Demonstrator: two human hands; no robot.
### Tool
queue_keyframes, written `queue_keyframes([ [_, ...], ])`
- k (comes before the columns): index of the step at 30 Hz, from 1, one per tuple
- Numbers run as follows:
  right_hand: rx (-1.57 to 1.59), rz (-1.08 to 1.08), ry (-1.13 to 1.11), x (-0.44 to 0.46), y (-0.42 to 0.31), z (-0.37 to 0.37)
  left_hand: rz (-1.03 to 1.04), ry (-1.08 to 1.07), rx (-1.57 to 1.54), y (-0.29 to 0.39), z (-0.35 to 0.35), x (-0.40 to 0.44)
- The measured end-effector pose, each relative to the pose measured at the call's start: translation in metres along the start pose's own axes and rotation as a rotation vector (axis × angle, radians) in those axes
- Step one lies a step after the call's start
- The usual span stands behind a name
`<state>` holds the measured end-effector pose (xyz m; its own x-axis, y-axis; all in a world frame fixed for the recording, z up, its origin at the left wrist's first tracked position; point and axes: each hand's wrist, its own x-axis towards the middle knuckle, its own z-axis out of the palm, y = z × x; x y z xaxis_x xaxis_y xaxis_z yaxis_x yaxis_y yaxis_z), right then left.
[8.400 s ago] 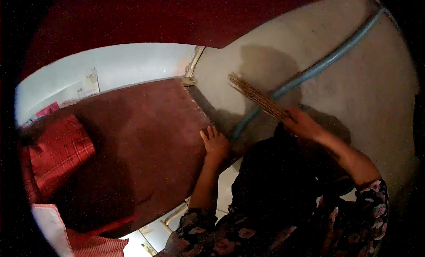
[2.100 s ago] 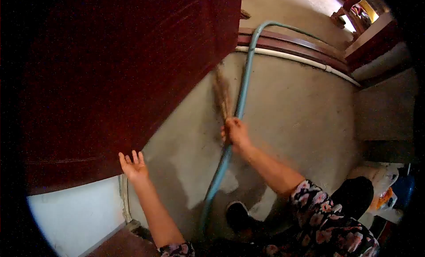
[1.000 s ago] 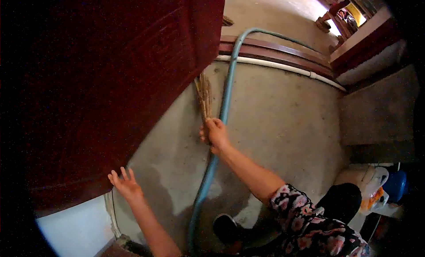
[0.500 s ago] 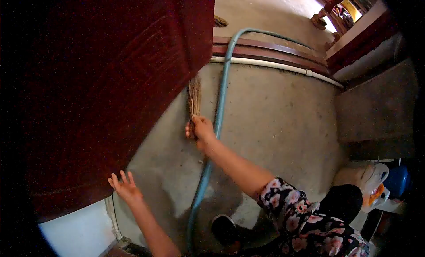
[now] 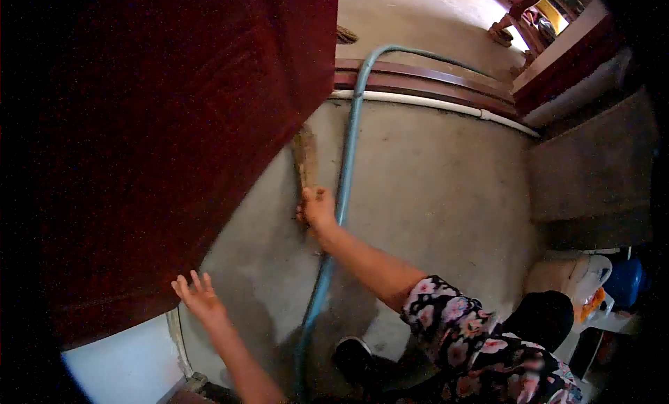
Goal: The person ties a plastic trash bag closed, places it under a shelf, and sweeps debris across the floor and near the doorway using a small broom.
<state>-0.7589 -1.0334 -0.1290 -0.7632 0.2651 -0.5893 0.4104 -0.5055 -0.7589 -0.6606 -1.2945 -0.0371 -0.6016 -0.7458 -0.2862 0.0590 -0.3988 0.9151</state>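
Observation:
My right hand (image 5: 318, 209) is wrapped round a short straw hand broom (image 5: 305, 155), low over the concrete floor. The broom's bristles point away from me, close to the lower edge of a dark red door (image 5: 181, 132), and are smeared by motion. My left hand (image 5: 200, 297) has its fingers spread beside the door's near edge and holds nothing. Whether its fingertips touch the door I cannot tell. Just right of the broom, a blue-green hose (image 5: 352, 139) runs along the floor.
The hose crosses a dark red door sill (image 5: 425, 80) with a white pipe (image 5: 418, 101) along it. A grey block (image 5: 592, 171) stands at right. Nearer are a pale bucket (image 5: 557, 278) and a blue container (image 5: 622, 282). My shoe (image 5: 352, 355) is on the floor below.
My right hand has shifted slightly toward me with the broom, and the bristles have turned a little. My left hand stays almost where it was.

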Motion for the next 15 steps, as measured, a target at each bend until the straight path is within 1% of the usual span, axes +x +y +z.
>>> queue_keyframes([
  [2,0.232,0.042,0.133,-0.036,-0.023,-0.001,0.038,-0.069,-0.018,-0.007,-0.013,0.000],
  [3,0.229,0.042,0.136,-0.052,-0.027,-0.002,0.034,-0.067,-0.018,-0.009,-0.015,-0.002],
  [5,0.152,0.044,0.033,-0.074,-0.025,-0.008,0.091,-0.099,0.108,-0.016,-0.014,-0.012],
  [6,0.157,0.044,0.039,-0.073,-0.020,-0.005,0.088,-0.105,0.112,-0.026,-0.012,-0.017],
  [8,0.035,0.185,-0.104,-0.058,-0.003,0.000,0.280,-0.351,0.441,-0.054,-0.005,-0.037],
  [9,0.018,0.119,-0.041,-0.047,0.008,-0.006,0.263,-0.452,0.600,-0.065,0.003,-0.054],
  [10,0.024,0.118,-0.045,-0.048,0.005,-0.011,0.245,-0.552,0.764,-0.075,0.011,-0.071],
  [12,0.218,0.054,-0.003,-0.061,-0.008,-0.034,0.217,-0.763,1.104,-0.088,0.017,-0.095],
  [13,0.222,0.088,-0.059,-0.078,-0.015,-0.051,0.405,-0.856,1.237,-0.095,0.019,-0.108],
  [14,0.196,0.101,-0.031,-0.105,-0.036,-0.062,0.598,-0.943,1.366,-0.100,0.020,-0.119],
  [15,0.170,0.118,-0.010,-0.126,-0.053,-0.074,0.581,-0.982,1.439,-0.102,0.021,-0.132],
])
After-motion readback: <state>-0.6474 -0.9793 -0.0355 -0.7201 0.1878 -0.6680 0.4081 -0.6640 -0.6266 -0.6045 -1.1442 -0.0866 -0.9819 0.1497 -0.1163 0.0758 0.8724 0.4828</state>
